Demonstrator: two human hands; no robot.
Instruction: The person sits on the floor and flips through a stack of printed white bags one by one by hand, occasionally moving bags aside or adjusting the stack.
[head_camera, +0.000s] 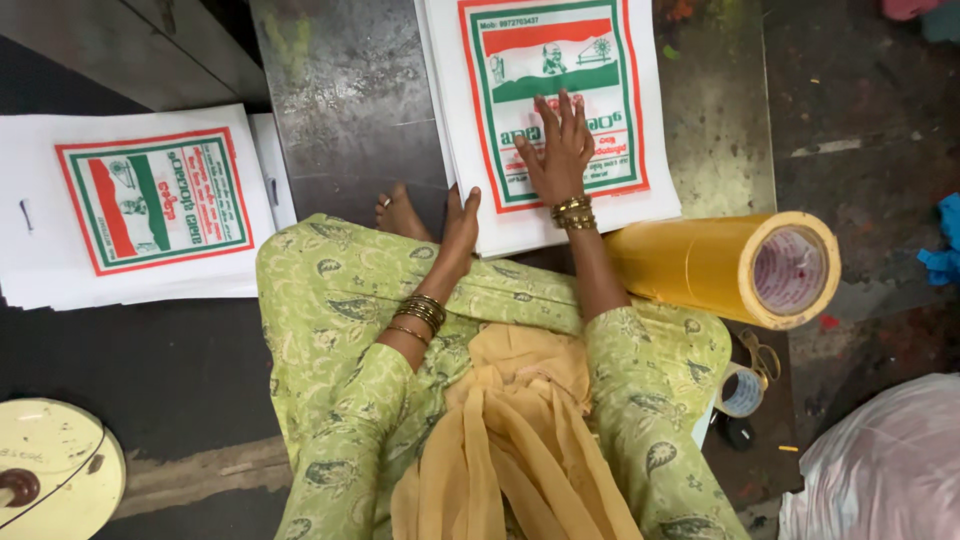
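Fingers of the right hand (558, 150) lie spread and flat on the top sheet of a stack of white printed bags with a red and green border (560, 110), which rests on a worn metal surface (350, 110). Left hand (460, 225) pinches the stack's near edge, fingers together. Pressing unevenly could slide the slick top sheets askew or off toward the lap. A big yellow tape roll (720, 265) lies just beside the stack and might roll into it. A white plastic sack (885, 465) sits at lower right; its contents are hidden.
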